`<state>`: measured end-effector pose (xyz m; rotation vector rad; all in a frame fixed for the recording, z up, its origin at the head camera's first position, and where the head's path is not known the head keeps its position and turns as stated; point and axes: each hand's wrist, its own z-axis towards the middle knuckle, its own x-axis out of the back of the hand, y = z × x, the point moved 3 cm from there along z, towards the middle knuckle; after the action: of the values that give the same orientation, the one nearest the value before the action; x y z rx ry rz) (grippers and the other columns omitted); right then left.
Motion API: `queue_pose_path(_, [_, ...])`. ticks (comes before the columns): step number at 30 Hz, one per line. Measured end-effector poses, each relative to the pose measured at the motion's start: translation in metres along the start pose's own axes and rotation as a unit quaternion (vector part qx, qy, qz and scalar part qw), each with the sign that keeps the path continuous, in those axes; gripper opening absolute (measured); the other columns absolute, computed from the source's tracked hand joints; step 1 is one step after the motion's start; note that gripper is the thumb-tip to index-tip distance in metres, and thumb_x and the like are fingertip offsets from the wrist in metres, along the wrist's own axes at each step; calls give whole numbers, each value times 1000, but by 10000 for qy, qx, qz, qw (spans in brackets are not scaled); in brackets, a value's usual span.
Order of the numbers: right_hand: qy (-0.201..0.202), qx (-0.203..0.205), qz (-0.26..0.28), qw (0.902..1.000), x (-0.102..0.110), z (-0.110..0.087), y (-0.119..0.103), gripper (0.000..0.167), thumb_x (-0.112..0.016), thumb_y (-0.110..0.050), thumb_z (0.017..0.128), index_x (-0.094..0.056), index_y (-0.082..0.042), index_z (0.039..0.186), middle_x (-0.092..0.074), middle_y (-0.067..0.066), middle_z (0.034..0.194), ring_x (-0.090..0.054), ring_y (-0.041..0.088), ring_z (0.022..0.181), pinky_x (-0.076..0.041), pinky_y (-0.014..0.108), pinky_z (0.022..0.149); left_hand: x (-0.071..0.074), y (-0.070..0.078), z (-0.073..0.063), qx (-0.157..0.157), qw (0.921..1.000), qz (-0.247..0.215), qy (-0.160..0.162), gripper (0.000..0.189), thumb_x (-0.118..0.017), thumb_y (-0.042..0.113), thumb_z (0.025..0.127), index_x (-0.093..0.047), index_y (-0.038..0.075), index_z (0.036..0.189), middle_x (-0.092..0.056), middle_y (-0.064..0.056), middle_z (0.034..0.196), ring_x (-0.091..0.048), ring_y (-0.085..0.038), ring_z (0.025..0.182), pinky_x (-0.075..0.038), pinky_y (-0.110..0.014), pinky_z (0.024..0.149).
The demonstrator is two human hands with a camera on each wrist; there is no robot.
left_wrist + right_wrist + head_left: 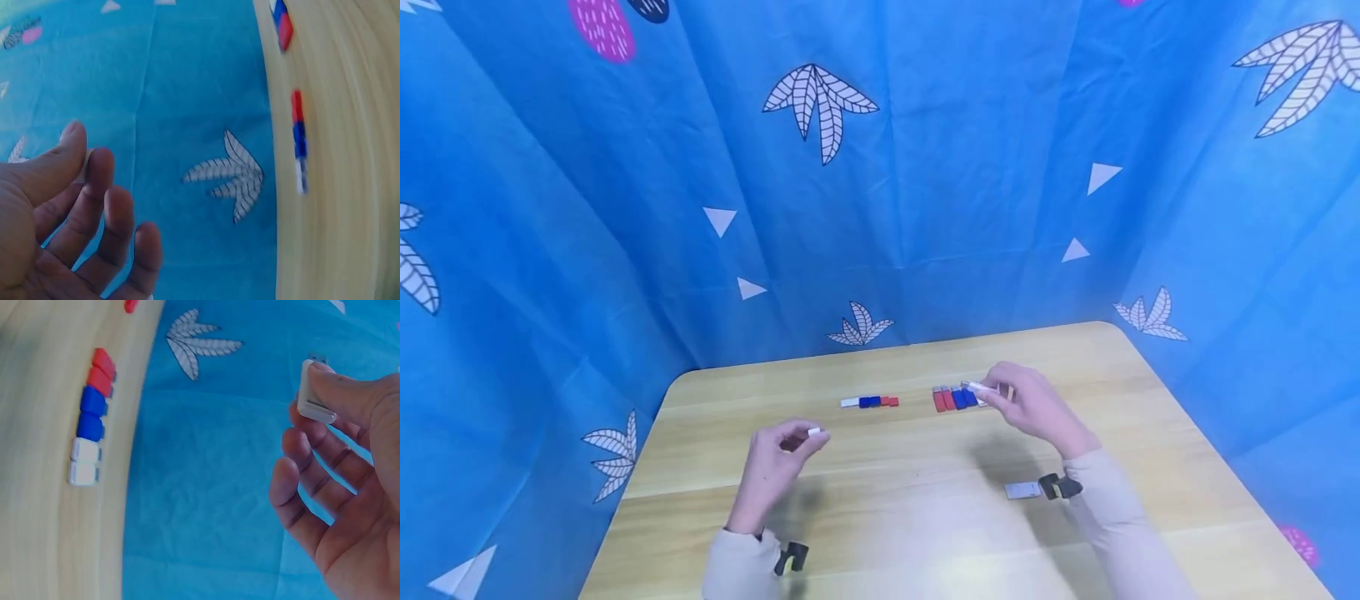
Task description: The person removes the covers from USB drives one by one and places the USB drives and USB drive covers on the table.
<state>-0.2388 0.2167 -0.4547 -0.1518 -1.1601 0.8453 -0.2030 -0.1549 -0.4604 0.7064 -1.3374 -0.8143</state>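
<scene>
My left hand (771, 471) pinches a small white cap (815, 431) between thumb and forefinger above the table; in the left wrist view the fingers hide most of it. Higher and to the right, my right hand (1037, 408) grips a white USB flash drive (306, 394) with its metal plug bare. Below that hand lies a side-by-side row of red, blue and white flash drives (92, 427), their plugs facing the back edge. To their left, white, blue and red caps (870, 402) form an end-to-end line.
One more pale flash drive (1022, 490) lies on the wooden table (895, 517), nearer the front and by the right wrist. A blue patterned curtain (902, 208) hangs behind and at both sides. Black straps (1061, 487) are on the wrists.
</scene>
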Motion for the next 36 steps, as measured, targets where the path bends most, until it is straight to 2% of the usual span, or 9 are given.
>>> queue_pose_path(4, [-174, -216, 118, 9995, -6, 7, 3, 7, -76, -21, 92, -74, -15, 90, -67, -5, 79, -54, 5, 68, -46, 22, 61, -7, -4, 5, -496, 9983, 85, -290, 18, -72, 27, 94, -79, 13, 103, -78, -1, 86, -68, -9, 75, -53, -20, 65])
queue_pose_path(9, [25, -839, 226, 9962, -27, 18, 5, 13, -77, -26, 91, -77, -13, 90, -68, -2, 74, -52, 8, 64, -44, 24, 60, -27, -1, 7, -946, 9942, 327, -393, 19, -62, 17, 101, -75, 6, 111, -77, -1, 84, -69, -12, 76, -55, -21, 67])
queue_pose_path(12, [16, -1356, 452, 9897, -40, 25, 8, 16, -77, -26, 90, -76, -11, 87, -70, 2, 71, -53, 10, 61, -44, 24, 57, -36, 2, 8, -986, 9934, 443, -385, 21, -59, 19, 103, -72, 8, 115, -76, 0, 84, -68, -13, 76, -54, -22, 68])
queue_pose_path(17, [-256, -2248, 1044, 9685, -65, 34, 14, 15, -77, -18, 89, -71, -4, 89, -72, 10, 76, -56, 13, 58, -45, 23, 49, -50, 5, 9, -927, 9931, 204, -695, 16, -62, 24, 101, -59, 11, 110, -77, 1, 84, -69, -12, 76, -51, -21, 68])
queue_pose_path(21, [-483, -2629, 1216, 9559, -86, 34, 19, 11, -74, -12, 90, -70, -1, 92, -74, 13, 82, -61, 14, 63, -49, 24, 54, -57, 6, 8, -964, 9913, 159, -880, 19, -65, 23, 99, -49, 14, 101, -78, 1, 84, -67, -7, 73, -51, -22, 70])
queue_pose_path(24, [-491, -2909, 1115, 9490, -98, 33, 23, 11, -74, -14, 90, -73, -3, 91, -76, 11, 83, -61, 14, 62, -49, 25, 56, -58, 6, 6, -921, 9918, 307, -836, 19, -68, 25, 97, -54, 14, 98, -75, 2, 85, -64, -6, 75, -51, -21, 70])
queue_pose_path(28, [-466, -3349, 1187, 9336, -111, 33, 23, 14, -75, -17, 89, -74, -4, 85, -73, 7, 76, -53, 11, 53, -42, 22, 49, -59, 7, 5, -947, 9920, 518, -655, 17, -75, 28, 91, -68, 13, 94, -74, 1, 84, -62, -5, 75, -51, -18, 69])
queue_pose_path(32, [-560, -3594, 1353, 9216, -123, 32, 20, 26, -74, -17, 91, -65, -7, 68, -61, 0, 61, -42, 8, 48, -37, 20, 44, -62, 10, 6, -1429, 9863, 626, -535, 14, -77, 26, 88, -78, 13, 93, -78, -1, 82, -62, -1, 67, -52, -17, 65])
queue_pose_path(36, [-563, -3779, 1359, 9141, -130, 31, 18, 34, -73, -18, 91, -57, -12, 62, -58, 0, 62, -46, 11, 53, -41, 23, 49, -64, 10, 6, -1749, 9809, 691, -504, 13, -74, 25, 92, -79, 14, 94, -77, 2, 79, -57, 3, 63, -51, -17, 63])
